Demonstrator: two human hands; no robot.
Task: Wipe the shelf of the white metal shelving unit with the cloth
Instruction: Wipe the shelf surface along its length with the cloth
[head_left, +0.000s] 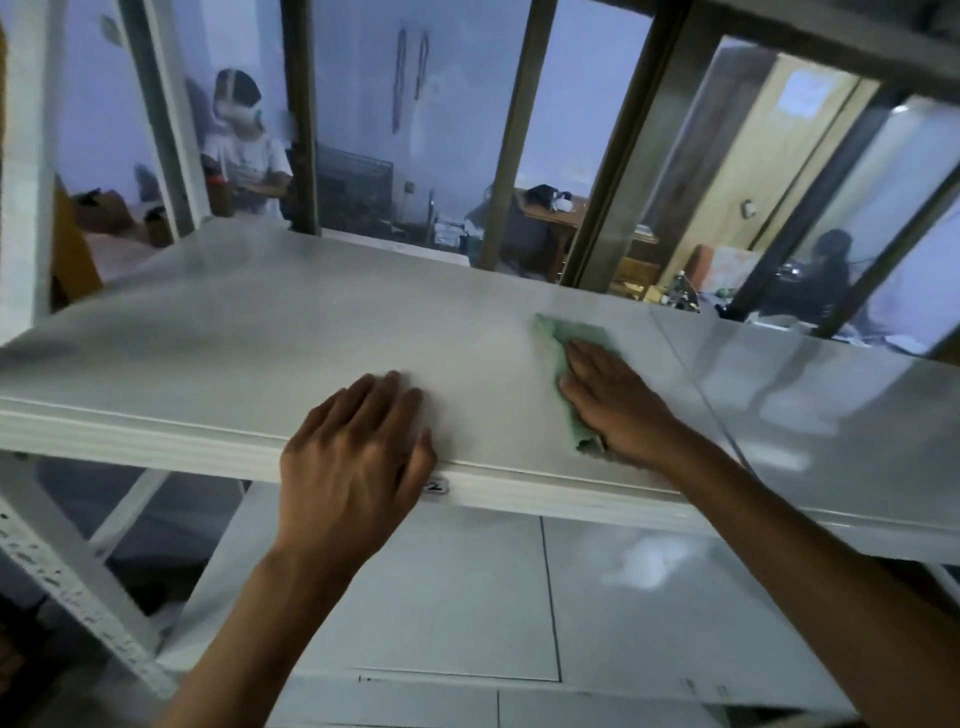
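The white metal shelf (249, 332) spans the view at chest height. A green cloth (569, 335) lies flat on its right-centre part. My right hand (615, 402) presses on the cloth with straight fingers and covers most of it. My left hand (353, 457) rests on the shelf's front edge, fingers lying flat on top and the thumb at the rim. A small label on the front rim is partly hidden by this hand.
A lower white shelf (467, 597) sits below, and a white perforated upright (62, 577) slants at the lower left. Metal window bars (511, 135) stand behind the shelf. Beyond the glass are a person (244, 145) and a cluttered desk (550, 208).
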